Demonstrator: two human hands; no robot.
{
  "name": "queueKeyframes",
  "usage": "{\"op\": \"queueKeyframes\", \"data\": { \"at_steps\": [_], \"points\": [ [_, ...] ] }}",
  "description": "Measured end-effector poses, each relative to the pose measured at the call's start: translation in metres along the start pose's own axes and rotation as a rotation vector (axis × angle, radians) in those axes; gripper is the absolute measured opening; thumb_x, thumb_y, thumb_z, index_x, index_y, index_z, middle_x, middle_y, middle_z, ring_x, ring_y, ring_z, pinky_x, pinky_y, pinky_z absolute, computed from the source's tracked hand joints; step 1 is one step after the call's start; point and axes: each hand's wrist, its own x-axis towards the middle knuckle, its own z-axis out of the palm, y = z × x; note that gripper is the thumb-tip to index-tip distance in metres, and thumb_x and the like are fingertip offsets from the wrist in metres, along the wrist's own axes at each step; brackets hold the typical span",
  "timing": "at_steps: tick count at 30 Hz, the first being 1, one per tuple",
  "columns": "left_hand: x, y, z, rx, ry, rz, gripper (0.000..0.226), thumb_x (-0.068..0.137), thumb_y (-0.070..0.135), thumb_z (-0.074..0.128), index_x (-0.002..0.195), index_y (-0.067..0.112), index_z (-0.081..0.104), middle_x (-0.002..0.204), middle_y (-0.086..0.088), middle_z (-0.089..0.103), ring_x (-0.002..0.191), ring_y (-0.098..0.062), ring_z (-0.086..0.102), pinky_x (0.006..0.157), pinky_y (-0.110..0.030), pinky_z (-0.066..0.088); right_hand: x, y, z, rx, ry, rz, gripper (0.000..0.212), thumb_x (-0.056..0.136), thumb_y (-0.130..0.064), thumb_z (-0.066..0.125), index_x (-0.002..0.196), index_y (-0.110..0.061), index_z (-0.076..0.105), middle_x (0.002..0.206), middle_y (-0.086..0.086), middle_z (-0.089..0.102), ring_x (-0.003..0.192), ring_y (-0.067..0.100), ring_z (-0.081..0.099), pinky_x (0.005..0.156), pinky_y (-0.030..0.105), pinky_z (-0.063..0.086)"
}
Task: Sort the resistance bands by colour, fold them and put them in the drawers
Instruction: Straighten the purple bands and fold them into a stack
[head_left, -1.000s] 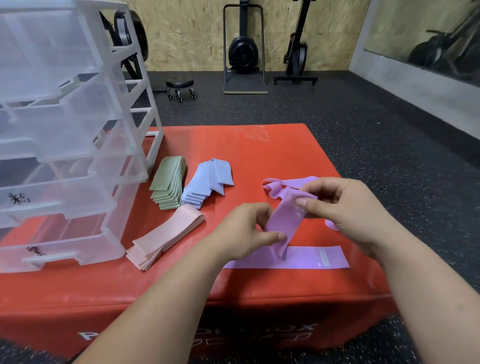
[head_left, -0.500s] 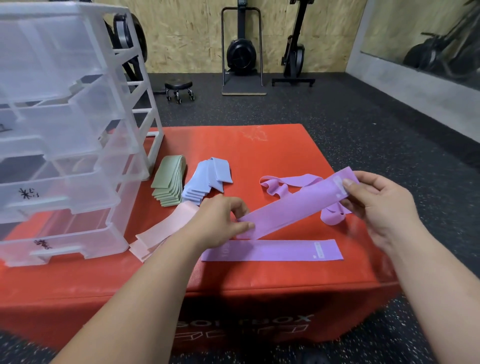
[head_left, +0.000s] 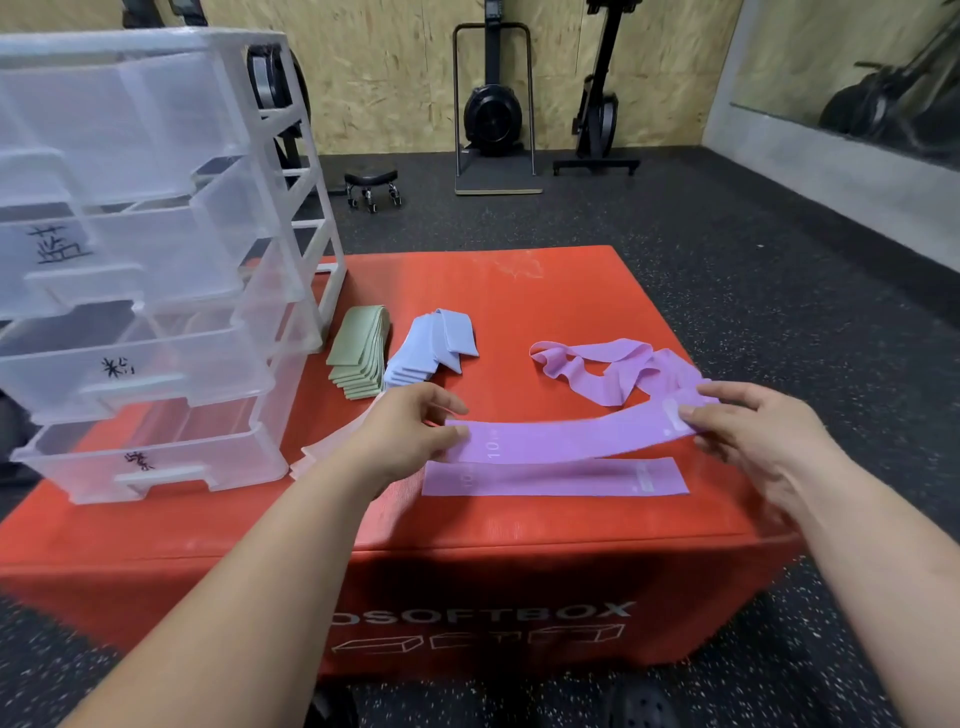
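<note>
- Left hand (head_left: 410, 431) pinches one end of a purple band (head_left: 571, 439); right hand (head_left: 753, 431) pinches the other end, holding it spread just above the red box (head_left: 467, 291).
- Second purple band (head_left: 550, 478) lies flat near the box's front edge.
- Tangled purple bands (head_left: 597, 369) lie towards the right edge.
- Green stack (head_left: 358, 353), blue stack (head_left: 431, 345) and pink stack (head_left: 322, 452) lie beside the drawer unit (head_left: 156, 260) on the left side.

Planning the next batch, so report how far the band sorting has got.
Done: green stack, blue stack and pink stack lie sorted on the red box. In hand: left hand and right hand pinch the held purple band over a flat purple band. Left: the tangled purple bands, then filling the drawer unit, where no bands show.
</note>
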Motion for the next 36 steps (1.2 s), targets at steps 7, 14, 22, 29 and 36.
{"op": "queueKeyframes", "data": {
  "at_steps": [7, 14, 22, 29, 36],
  "points": [
    [-0.002, -0.019, 0.001, 0.073, 0.076, -0.058, 0.03, 0.085, 0.003, 0.081, 0.105, 0.025, 0.074, 0.098, -0.009, 0.071, 0.083, -0.023, 0.073, 0.086, -0.048, 0.065, -0.008, 0.014, 0.0, -0.088, -0.048, 0.103, 0.031, 0.081, 0.002, 0.083, 0.106, -0.011, 0.07, 0.099, 0.016, 0.071, 0.075, 0.02, 0.067, 0.058, 0.024, 0.059],
    [-0.006, -0.026, 0.004, 0.185, 0.177, -0.043, 0.03, 0.08, 0.006, 0.077, 0.097, 0.03, 0.071, 0.092, 0.002, 0.075, 0.086, -0.019, 0.073, 0.085, -0.046, 0.063, -0.005, 0.026, 0.003, -0.209, -0.045, 0.09, 0.026, 0.086, 0.002, 0.079, 0.109, -0.008, 0.073, 0.09, 0.01, 0.071, 0.064, 0.017, 0.063, 0.051, 0.023, 0.057],
    [-0.008, -0.03, 0.009, 0.421, 0.169, 0.043, 0.032, 0.086, 0.0, 0.065, 0.097, 0.029, 0.066, 0.091, 0.012, 0.064, 0.08, -0.017, 0.065, 0.076, -0.037, 0.06, 0.001, 0.038, 0.0, -0.704, -0.018, -0.073, 0.024, 0.073, -0.009, 0.085, 0.092, -0.02, 0.074, 0.066, -0.005, 0.075, 0.064, 0.018, 0.069, 0.084, 0.047, 0.062],
    [-0.009, -0.03, 0.012, 0.602, 0.111, 0.11, 0.037, 0.081, 0.0, 0.067, 0.11, 0.022, 0.07, 0.1, 0.003, 0.065, 0.086, -0.019, 0.064, 0.071, -0.03, 0.05, -0.007, 0.035, 0.008, -0.952, -0.013, -0.226, 0.022, 0.076, -0.01, 0.083, 0.091, -0.022, 0.072, 0.06, -0.011, 0.07, 0.068, -0.003, 0.064, 0.065, 0.014, 0.039],
    [-0.011, -0.029, 0.01, 0.766, 0.101, 0.218, 0.036, 0.085, 0.013, 0.071, 0.119, 0.023, 0.069, 0.116, 0.002, 0.062, 0.103, -0.023, 0.062, 0.08, -0.038, 0.054, -0.008, 0.037, 0.006, -1.058, -0.039, -0.309, 0.03, 0.074, -0.017, 0.087, 0.098, -0.026, 0.071, 0.077, -0.011, 0.069, 0.078, 0.014, 0.066, 0.078, 0.031, 0.048]
  ]
}}
